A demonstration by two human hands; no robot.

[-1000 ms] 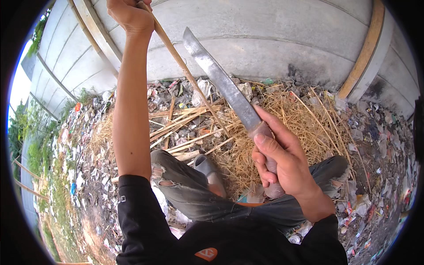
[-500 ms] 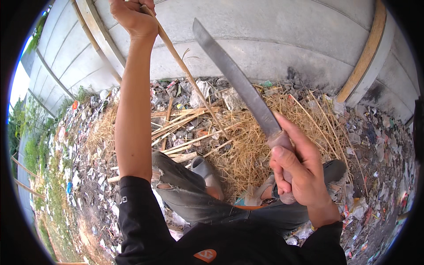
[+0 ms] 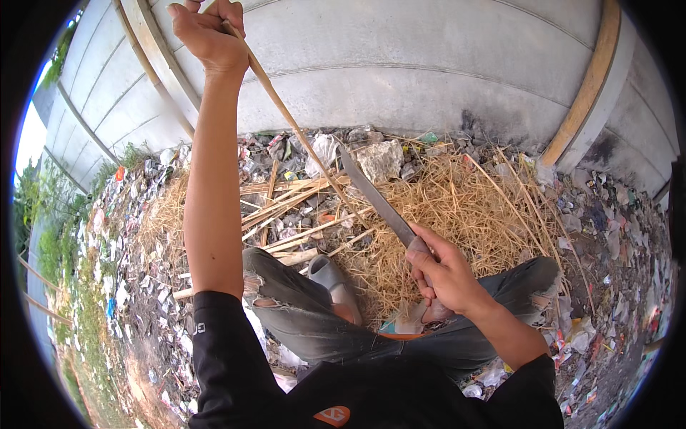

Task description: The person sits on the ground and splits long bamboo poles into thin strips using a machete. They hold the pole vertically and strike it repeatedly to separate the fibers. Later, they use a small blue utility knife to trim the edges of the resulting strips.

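Observation:
Up at the top left, my left hand (image 3: 211, 34) is closed on the upper end of a long, thin bamboo strip (image 3: 286, 116). The strip slants down and right to the litter in front of my feet. My right hand (image 3: 446, 273) grips the handle of a machete (image 3: 382, 204) with a long, dark, worn blade. Its blade points up and left, and its tip lies close beside the strip's lower half; whether they touch I cannot tell. Under the blade spreads a heap of straw-like shavings (image 3: 457, 207).
Split bamboo pieces (image 3: 286, 204) lie before my sandalled foot (image 3: 334, 282). A pale stone (image 3: 380, 160) sits near the grey panel wall (image 3: 429, 71). Long thin strips (image 3: 525, 196) rest on the shavings at right. Scattered plastic rubbish covers the ground around my bent knees.
The machete has swung down and left, from raised beside the strip to low near its lower half. My left hand has shifted slightly left with the strip.

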